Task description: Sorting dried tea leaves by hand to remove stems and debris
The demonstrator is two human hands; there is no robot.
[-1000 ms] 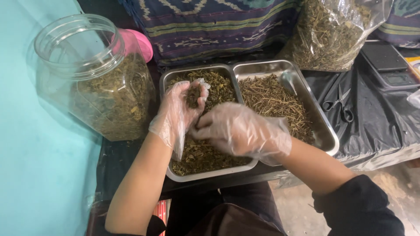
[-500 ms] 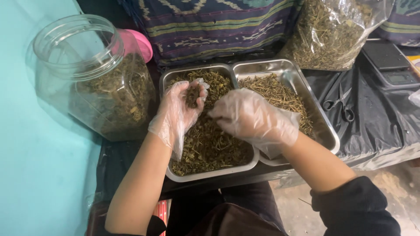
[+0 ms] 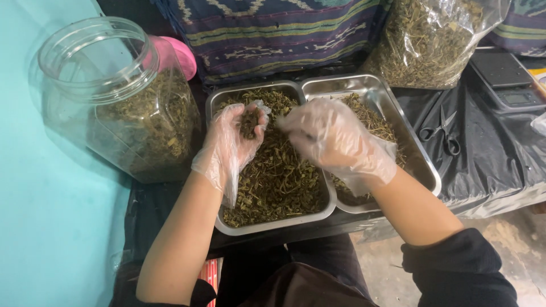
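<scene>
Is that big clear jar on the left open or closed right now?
Open: the clear jar shows a bare round mouth with no lid, dried herbs inside.

Right hand (image 3: 335,142) blurred; bag (image 3: 432,40) cut off.

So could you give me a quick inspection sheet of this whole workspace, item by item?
Surface: black plastic sheet covering the table.
Job's things: left steel tray of dried green herbs; right steel tray of thin stems.
Clutter: clear plastic jar with herbs, pink lid, black scissors, black scale, clear herb bag.
Hands: gloved left hand cups herbs; gloved right hand above the trays.
Cables: nothing seen.
Surroundings: striped woven cloth, teal surface.
</scene>
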